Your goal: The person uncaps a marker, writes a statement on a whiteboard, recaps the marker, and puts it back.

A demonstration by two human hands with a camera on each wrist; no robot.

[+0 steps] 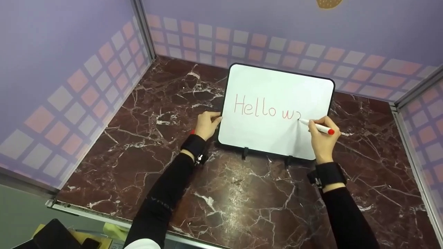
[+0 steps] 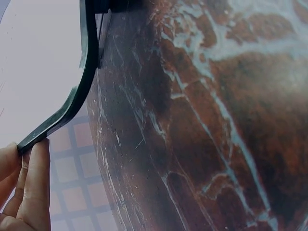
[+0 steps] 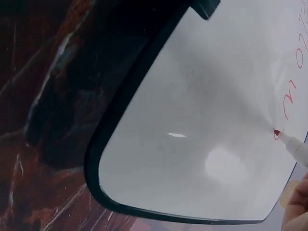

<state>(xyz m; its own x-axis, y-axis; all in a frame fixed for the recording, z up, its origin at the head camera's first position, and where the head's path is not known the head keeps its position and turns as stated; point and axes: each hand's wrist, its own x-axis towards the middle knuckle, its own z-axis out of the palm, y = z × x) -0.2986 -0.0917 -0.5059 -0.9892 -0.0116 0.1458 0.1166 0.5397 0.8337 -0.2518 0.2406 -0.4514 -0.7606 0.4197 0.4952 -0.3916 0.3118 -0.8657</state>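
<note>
A whiteboard (image 1: 263, 135) with a black frame leans tilted back on small black feet (image 1: 245, 153). Red handwriting (image 1: 255, 106) across it reads "Hello w", followed by an unfinished curved stroke. My left hand (image 1: 207, 125) pinches the board's left edge, and in the left wrist view its fingers (image 2: 36, 180) grip the black frame. On the right side, my right hand (image 1: 324, 138) holds a white marker (image 1: 322, 128) with a red end. The marker's red tip (image 3: 276, 132) meets the board at the curved stroke.
The board stands on a dark red marbled table (image 1: 138, 180). Purple panels with pink and grey squares (image 1: 258, 52) enclose the back and sides. Something small and red (image 1: 192, 131) shows partly behind the left wrist. Dark items (image 1: 57, 235) lie below the table's front left edge.
</note>
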